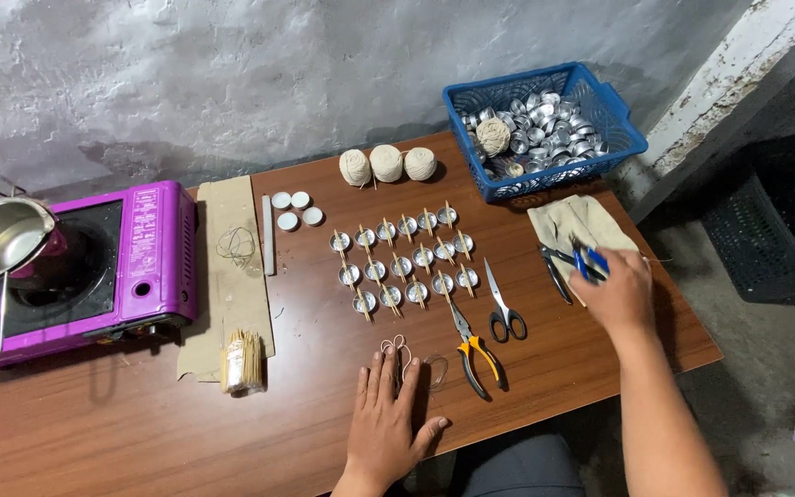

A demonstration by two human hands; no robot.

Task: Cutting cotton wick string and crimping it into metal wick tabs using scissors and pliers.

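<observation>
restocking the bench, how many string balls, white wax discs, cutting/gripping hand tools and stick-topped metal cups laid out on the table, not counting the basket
String balls: 3
White wax discs: 4
Hand tools: 3 (yellow-handled pliers, scissors, blue-handled pliers under the right hand)
Metal cups with sticks: 15
Total: 25

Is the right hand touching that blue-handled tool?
Touching. The head view shows the right hand with its fingers closed over the blue-handled tool on the cloth.

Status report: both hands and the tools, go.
Left hand flat on brown wooden table. Right hand on blue-handled pliers. Nothing blocking.
</observation>
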